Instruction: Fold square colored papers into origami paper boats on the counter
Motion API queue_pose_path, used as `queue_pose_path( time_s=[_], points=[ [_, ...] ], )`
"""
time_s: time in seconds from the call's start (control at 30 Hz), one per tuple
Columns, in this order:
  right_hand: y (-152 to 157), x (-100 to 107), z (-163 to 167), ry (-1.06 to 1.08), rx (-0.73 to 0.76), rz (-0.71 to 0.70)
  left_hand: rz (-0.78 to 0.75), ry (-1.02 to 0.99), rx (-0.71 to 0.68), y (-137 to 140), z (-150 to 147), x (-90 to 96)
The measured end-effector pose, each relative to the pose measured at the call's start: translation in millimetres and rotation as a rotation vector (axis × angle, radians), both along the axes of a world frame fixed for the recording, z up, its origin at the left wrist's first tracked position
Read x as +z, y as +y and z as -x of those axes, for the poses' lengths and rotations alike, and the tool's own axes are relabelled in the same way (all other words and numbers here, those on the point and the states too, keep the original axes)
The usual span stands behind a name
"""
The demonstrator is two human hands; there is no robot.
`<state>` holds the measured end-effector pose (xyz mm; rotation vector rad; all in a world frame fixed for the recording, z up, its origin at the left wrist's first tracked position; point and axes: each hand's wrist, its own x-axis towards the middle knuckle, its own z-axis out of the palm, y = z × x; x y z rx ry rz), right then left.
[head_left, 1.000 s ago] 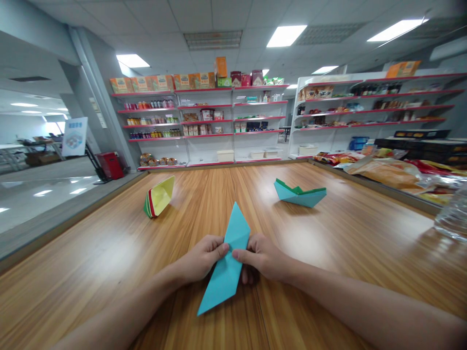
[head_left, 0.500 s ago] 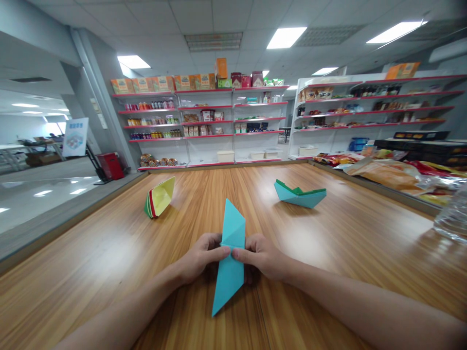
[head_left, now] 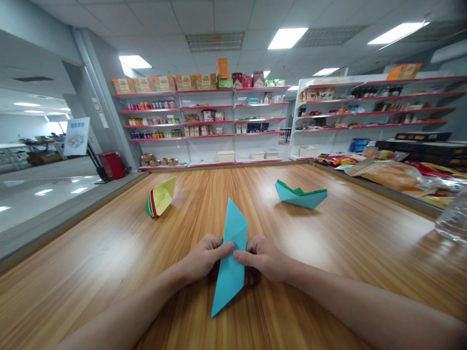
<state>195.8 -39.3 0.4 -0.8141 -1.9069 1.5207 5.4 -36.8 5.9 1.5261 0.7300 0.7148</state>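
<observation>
Between my hands is a folded blue paper (head_left: 229,279), a long slanted shape with pointed ends, one toward me and one away. My left hand (head_left: 209,255) grips its left edge, thumb pressed on the upper face. From the other side my right hand (head_left: 264,256) pinches the right edge, its thumb close to the left one. The fingers of both hands are partly hidden under the paper. Farther off on the left stands a yellow, red and green folded paper boat (head_left: 162,197), tilted on its side. A blue and green paper boat (head_left: 301,195) rests upright on the right.
The wooden table (head_left: 120,272) has a raised edge. Snack packets (head_left: 386,175) and dark boxes (head_left: 412,150) lie beyond its right side. A clear plastic object (head_left: 454,218) is at the right edge. Stocked shelves (head_left: 207,138) stand behind.
The crease across the middle of the blue paper has flattened, so its upper face looks smoother. Both thumbs have shifted slightly. The two paper boats stay in place.
</observation>
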Motion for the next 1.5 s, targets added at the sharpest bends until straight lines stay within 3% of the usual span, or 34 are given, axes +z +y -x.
queue_pose_path(
  time_s=[0.13,0.3,0.4,0.5,0.63,0.73,0.83,1.0,1.17,1.23,1.33,1.4,1.5],
  points=[
    [0.2,0.1,-0.2,0.058,-0.116,-0.022,-0.023,0.033,-0.083,-1.2,0.3,1.4],
    [1.2,-2.9,0.0,0.048,-0.217,-0.020,-0.100,0.085,-0.050,-1.4,1.1,0.9],
    [3.0,-1.4,1.0,0.075,-0.264,-0.067,-0.021,-0.004,-0.098,-2.1,1.4,3.0],
    [14.4,4.4,-5.6,0.013,-0.364,-0.232,0.136,-0.147,-0.102,-1.7,2.3,3.4],
    [48.0,10.5,-38.9,-0.362,-0.765,-0.602,0.191,-0.274,0.008,2.0,5.9,0.8],
    [72.7,5.7,-73.4,-0.835,-1.095,-0.893,0.150,-0.322,0.101,4.9,8.7,0.1],
    [85.1,-3.7,-98.0,-1.133,-1.262,-0.882,0.130,-0.382,0.157,8.1,10.8,-0.8],
    [81.1,-6.5,-101.7,-1.343,-1.222,-0.910,0.196,-0.394,0.317,17.5,13.0,-5.9],
    [71.7,-0.2,-94.2,-1.410,-1.114,-0.991,0.379,-0.405,0.356,21.0,16.1,-1.7],
    [72.7,-1.2,-94.3,-1.368,-1.100,-1.009,0.426,-0.418,0.407,19.8,17.8,1.5],
    [79.0,-6.2,-96.8,-1.207,-1.045,-0.881,0.421,-0.436,0.456,18.0,19.4,3.6],
    [83.9,-9.3,-99.3,-1.105,-1.029,-0.789,0.391,-0.463,0.436,17.4,19.3,3.4],
    [88.7,-10.6,-102.2,-1.001,-0.998,-0.770,0.362,-0.484,0.395,17.1,17.5,2.8]
  ],
)
